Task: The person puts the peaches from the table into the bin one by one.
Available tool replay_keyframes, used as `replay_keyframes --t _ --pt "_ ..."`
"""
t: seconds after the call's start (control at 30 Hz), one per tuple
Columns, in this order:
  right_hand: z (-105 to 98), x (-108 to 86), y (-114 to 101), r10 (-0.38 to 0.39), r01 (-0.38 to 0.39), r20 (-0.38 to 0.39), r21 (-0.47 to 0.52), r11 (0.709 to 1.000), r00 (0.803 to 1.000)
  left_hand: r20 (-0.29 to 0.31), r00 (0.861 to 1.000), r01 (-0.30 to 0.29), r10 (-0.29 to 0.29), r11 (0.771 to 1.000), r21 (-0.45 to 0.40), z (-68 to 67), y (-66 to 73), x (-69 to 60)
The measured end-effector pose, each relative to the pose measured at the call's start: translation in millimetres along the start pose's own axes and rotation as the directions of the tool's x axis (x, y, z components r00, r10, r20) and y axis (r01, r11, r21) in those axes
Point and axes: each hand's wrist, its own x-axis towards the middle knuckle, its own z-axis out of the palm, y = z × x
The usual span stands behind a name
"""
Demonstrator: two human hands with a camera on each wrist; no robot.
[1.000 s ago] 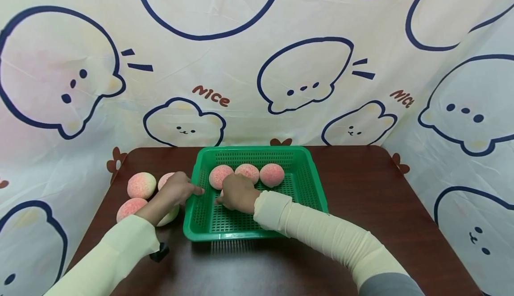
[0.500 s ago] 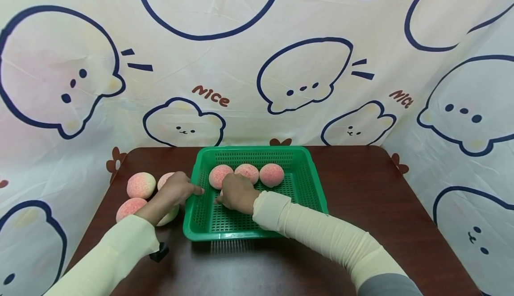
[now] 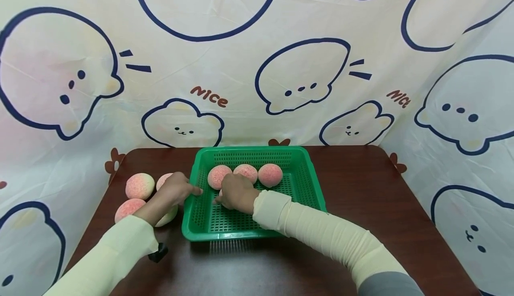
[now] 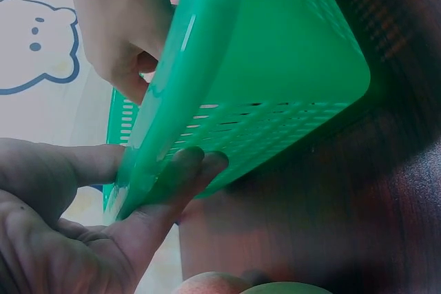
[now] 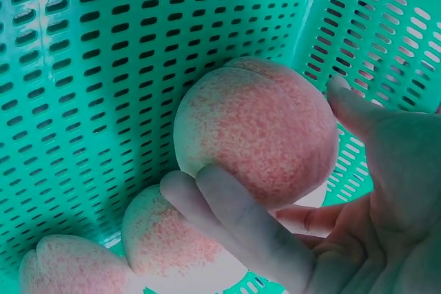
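A green plastic basket point(image 3: 225, 236) stands on the table. My left hand point(image 3: 176, 190) grips its left rim; in the left wrist view the thumb point(image 4: 96, 163) lies over the rim and the fingers point(image 4: 186, 177) press the outer wall. Down inside the basket, my right hand point(image 3: 238, 193) holds a pink peach point(image 5: 255, 132) between thumb and fingers. That peach is mostly hidden under the hand in the head view. Behind it sit a left peach point(image 3: 219, 176), a middle peach point(image 3: 246, 171) and a right peach point(image 3: 270, 175) in a row.
Several peaches lie left of the basket, among them a pink-and-cream peach point(image 3: 139, 186) and a nearer peach point(image 3: 128, 209), partly behind the left forearm. The dark brown table point(image 3: 353, 184) extends to the right. A patterned cloth point(image 3: 241, 64) hangs behind and at the sides.
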Motion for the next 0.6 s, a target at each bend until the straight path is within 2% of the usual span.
replay_keyframes --t 0.1,0.23,0.4,0.5,0.6 --pt "-6 -2.9 -1 0.005 -0.004 0.019 -0.057 0.998 1.0 -0.001 1.0 0.0 0.0 1.0 -0.007 -0.1 -1.9 -0.5" --pt "-20 -6.2 3 -0.011 0.011 -0.003 -0.135 0.991 1.0 -0.005 1.0 -0.012 0.012 1.0 -0.008 -2.0 -0.5 0.0" --pt "-43 -9.9 22 -0.003 -0.004 -0.065 -0.107 0.994 0.998 0.009 1.0 -0.011 0.012 0.999 -0.032 -2.6 -0.4 -2.5" --pt "-54 -10.8 42 0.023 -0.032 -0.109 -0.08 0.996 0.994 0.012 1.0 -0.016 0.017 0.998 -0.06 -1.0 -1.7 -4.1" --pt "-66 -16.2 66 0.042 -0.047 -0.109 -0.049 0.998 0.993 0.005 0.999 -0.031 0.032 0.997 -0.072 -0.4 -2.5 -4.4"
